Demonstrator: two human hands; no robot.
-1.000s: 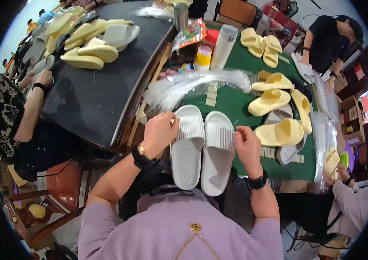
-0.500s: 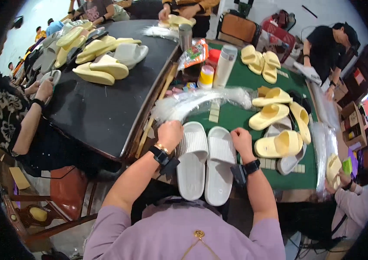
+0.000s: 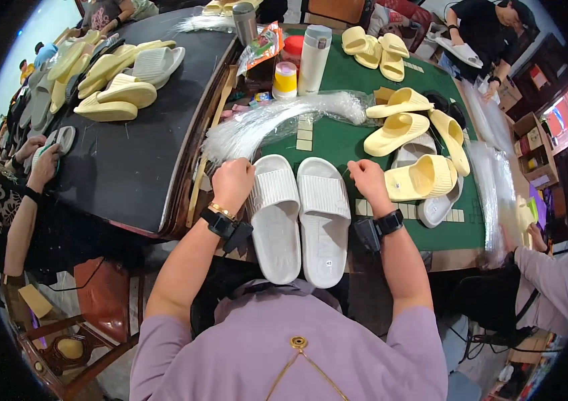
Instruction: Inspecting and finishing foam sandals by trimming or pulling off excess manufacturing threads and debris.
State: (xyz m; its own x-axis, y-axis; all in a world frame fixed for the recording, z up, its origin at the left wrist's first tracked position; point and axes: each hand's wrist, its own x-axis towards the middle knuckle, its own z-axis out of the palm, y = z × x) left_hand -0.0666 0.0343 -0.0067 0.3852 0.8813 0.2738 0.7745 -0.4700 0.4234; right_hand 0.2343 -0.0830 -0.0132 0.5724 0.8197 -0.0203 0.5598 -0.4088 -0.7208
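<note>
The fingers of your left hand and right hand are curled; any pinch cannot be confirmed. The pale-grey slippers lie between, at 4 o'clock from the left (nearer) fingers and 8 o'clock from the right, long axes 12-to-6. Ribbed straps arch over smooth, seemingly foam footbeds with rounded ends.

Small white sticker, dark print, on right grey slipper's heel.

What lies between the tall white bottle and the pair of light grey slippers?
In the head view, a bundle of thin white strands lies between the bottle and the slippers, plus a short row of pale tiles nearer the slippers.
</note>
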